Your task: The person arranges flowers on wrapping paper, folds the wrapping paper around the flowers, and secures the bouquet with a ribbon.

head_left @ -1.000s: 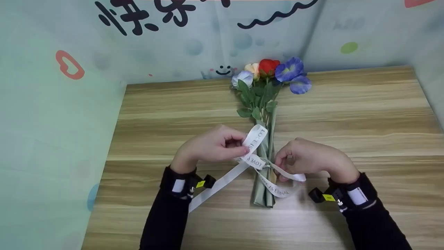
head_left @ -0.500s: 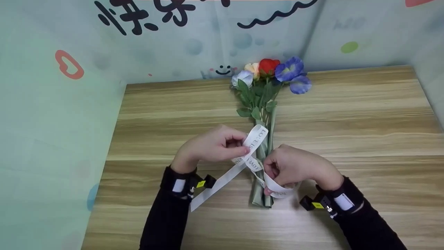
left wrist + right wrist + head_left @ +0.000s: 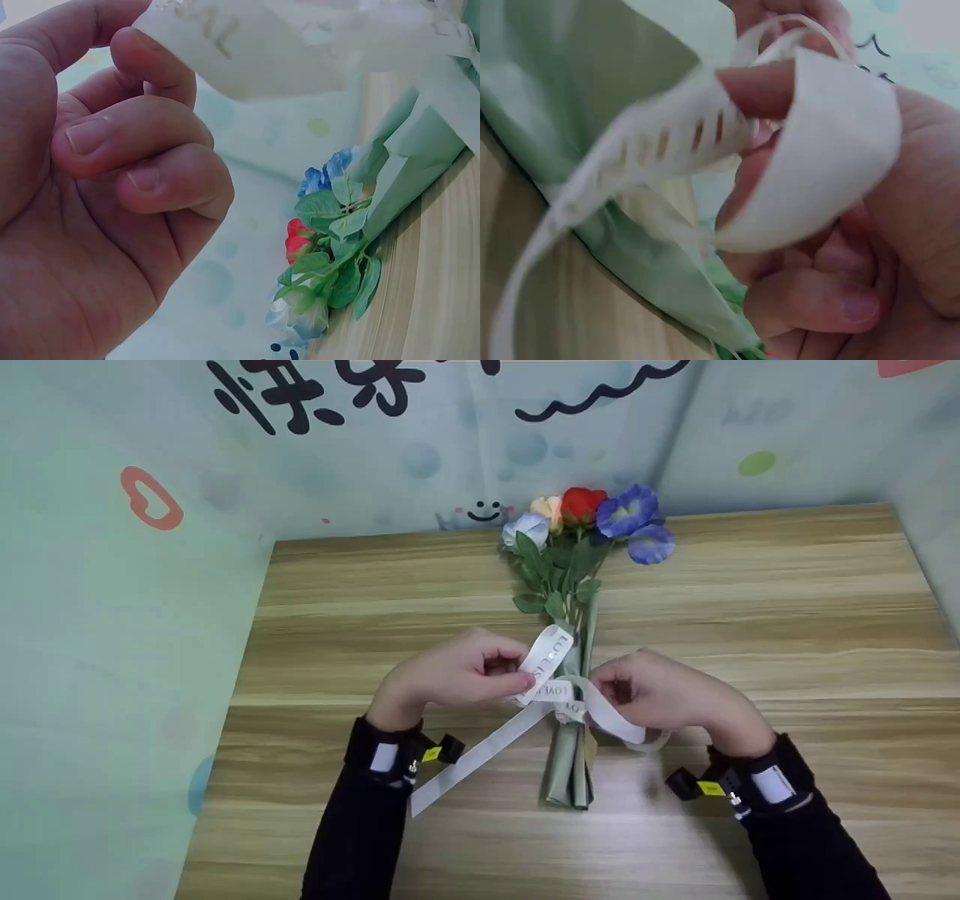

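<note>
A bouquet in green wrapping paper [image 3: 566, 772] lies on the wooden table, its blooms pointing away from me. White ribbon [image 3: 546, 654] with printed lettering passes across the stems. My left hand [image 3: 457, 671] pinches a standing loop of it between thumb and fingertips, left of the stems. On the other side, my right hand [image 3: 667, 694] has its thumb and index finger on a length of the same ribbon. In the right wrist view a wide white ribbon loop [image 3: 832, 150] curls around those fingers, partly covering them. One ribbon tail [image 3: 480, 750] slants down toward my left forearm.
At the bouquet's far end are a red flower [image 3: 582, 505], a purple-blue flower [image 3: 628, 512], a pale blue flower [image 3: 529, 529] and green leaves [image 3: 555, 566]. A printed backdrop [image 3: 420, 465] stands along the back edge of the wooden table [image 3: 360, 585].
My right hand went in over the stems, then drew back to the right and slightly up. The ribbon on that side now rises in a loop toward it. The left hand has barely moved.
</note>
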`<state>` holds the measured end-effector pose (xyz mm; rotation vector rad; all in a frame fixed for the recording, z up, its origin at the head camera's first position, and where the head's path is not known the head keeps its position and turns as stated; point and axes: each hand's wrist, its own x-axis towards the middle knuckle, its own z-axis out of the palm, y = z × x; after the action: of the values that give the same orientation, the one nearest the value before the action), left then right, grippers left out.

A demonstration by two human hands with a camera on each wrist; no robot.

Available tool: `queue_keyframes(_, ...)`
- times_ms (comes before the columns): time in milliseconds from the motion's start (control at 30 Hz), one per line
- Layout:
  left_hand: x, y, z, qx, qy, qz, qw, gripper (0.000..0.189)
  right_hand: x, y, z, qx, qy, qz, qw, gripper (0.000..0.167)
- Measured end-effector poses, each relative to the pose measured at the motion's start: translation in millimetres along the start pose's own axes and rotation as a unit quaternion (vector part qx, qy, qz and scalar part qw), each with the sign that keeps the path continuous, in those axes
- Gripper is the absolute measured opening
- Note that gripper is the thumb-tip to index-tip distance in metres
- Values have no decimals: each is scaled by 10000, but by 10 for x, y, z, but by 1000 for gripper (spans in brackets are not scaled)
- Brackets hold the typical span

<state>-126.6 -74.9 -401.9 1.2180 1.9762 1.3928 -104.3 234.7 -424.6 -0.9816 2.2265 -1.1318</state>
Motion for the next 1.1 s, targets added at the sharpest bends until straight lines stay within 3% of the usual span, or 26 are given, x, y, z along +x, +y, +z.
queue_keyframes(233,-33,-42,-62,-1,78,-248,9997,15,-150,64,-257,-115,1214,380,9918,7)
queue_keyframes(433,-100,-72,-145,9,234,-557,9982,18,-220,113,-355,273,1767,593,9821,6)
queue_keyframes(700,-278,-177,-249,96,313,-1001,9944,21,-442,201,-544,540,1718,1077,9777,7)
queue_keyframes(900,-445,-351,-209,9,376,-1326,9905,21,-538,324,-583,382,1338,1162,9834,5)
queue_keyframes(1100,-596,-595,-128,-417,597,-1541,9854,22,-543,430,-589,135,1154,1582,9806,6)
